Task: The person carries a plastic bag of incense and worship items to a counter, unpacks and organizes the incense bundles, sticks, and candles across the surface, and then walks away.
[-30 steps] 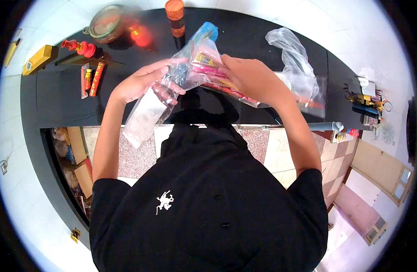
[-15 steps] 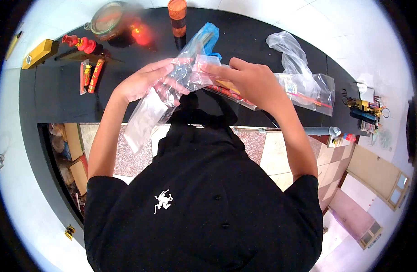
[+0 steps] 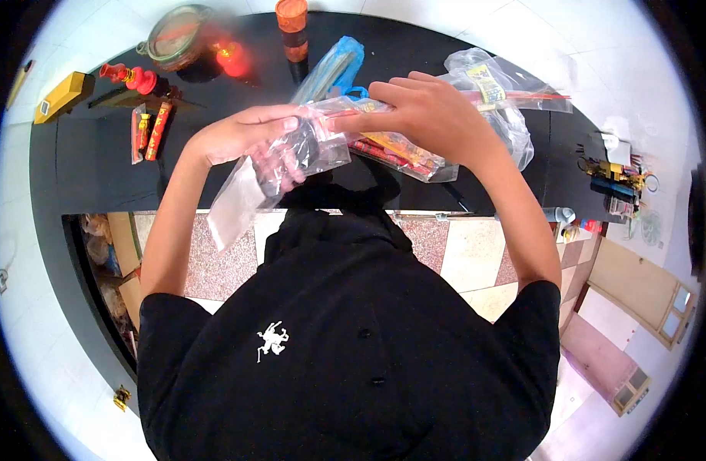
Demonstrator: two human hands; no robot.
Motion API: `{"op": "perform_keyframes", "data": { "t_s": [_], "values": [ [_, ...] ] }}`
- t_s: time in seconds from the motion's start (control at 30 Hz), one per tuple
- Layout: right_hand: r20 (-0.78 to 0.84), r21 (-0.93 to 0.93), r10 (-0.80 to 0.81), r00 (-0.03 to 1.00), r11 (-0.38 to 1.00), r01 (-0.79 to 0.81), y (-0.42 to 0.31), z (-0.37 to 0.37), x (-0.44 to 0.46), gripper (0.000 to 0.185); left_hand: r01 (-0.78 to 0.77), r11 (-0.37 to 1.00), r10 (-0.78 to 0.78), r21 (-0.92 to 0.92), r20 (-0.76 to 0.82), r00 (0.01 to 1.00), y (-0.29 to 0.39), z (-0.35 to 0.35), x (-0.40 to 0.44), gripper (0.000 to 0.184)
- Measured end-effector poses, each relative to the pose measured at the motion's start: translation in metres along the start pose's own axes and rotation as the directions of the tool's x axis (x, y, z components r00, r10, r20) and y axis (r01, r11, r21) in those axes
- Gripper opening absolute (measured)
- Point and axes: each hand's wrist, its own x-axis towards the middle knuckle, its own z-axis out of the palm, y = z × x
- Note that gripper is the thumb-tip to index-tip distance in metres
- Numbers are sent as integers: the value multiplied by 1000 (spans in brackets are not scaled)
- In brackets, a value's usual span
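A clear plastic bag (image 3: 240,201) with a white part hangs below my left hand (image 3: 249,137), whose fingers are closed on it, partly seen through the film. My right hand (image 3: 424,119) pinches at the upper right of this bag, over the counter; a clear packet (image 3: 487,86) with a yellow label and thin red sticks reaches out to the right behind that hand. Below the right hand lies a clear packet of red and yellow items (image 3: 403,154). A blue bag (image 3: 344,63) rests just beyond both hands.
A crumpled clear bag (image 3: 516,138) lies on the black counter (image 3: 414,50) at right. At the back stand an orange and black cylinder (image 3: 293,31), a green-rimmed pot (image 3: 176,38) and a glowing red lamp (image 3: 232,59). Red packets (image 3: 159,131) lie at left.
My right hand has shifted slightly up, and the labelled packet with sticks has swung upward over the crumpled bag. More of the red and yellow packet shows. My left hand keeps hold of the clear bag.
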Motion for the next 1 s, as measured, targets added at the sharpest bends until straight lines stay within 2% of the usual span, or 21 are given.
{"op": "perform_keyframes", "data": {
  "t_s": [0.07,0.17,0.27,0.37,0.47,0.57,0.63,0.67,0.77,0.83,0.97,1.0],
  "values": [
    [-8,4,-4,1000,1000,4,0,0,1,56,-69,997,71,37,-29,997,-3,1,2,53],
    [-21,26,-2,1000,1000,2,1,2,1,56,-43,996,43,-83,-1,999,4,9,-5,50],
    [-27,95,-5,1000,995,8,-6,4,3,54,-111,985,113,-136,13,993,-3,9,1,54],
    [-42,167,16,999,986,-9,-10,8,4,52,-152,987,154,59,-21,988,-8,3,8,52],
    [-73,219,36,997,976,-19,-10,13,0,55,-325,914,343,241,-36,938,-6,10,16,51],
    [-50,253,67,997,966,-52,-11,16,-3,62,-367,855,399,367,-12,917,-5,8,17,58],
    [8,275,104,995,956,-102,-11,13,-3,64,-295,932,307,209,-30,951,1,14,10,58],
    [-5,227,101,995,969,-98,-12,11,-3,64,-254,959,261,128,-32,965,4,18,6,58],
    [-39,99,88,995,992,-83,-12,6,0,63,-254,965,256,68,-33,966,6,19,5,52],
    [-58,42,75,996,996,-73,-10,7,1,63,-318,948,318,25,-37,947,2,19,9,53],
    [-75,71,112,991,992,-107,-6,6,1,61,-347,937,348,27,-82,934,3,18,12,52],
    [-68,87,139,988,987,-133,-6,6,1,61,-359,930,365,76,-96,926,4,17,12,50]
  ]
}}
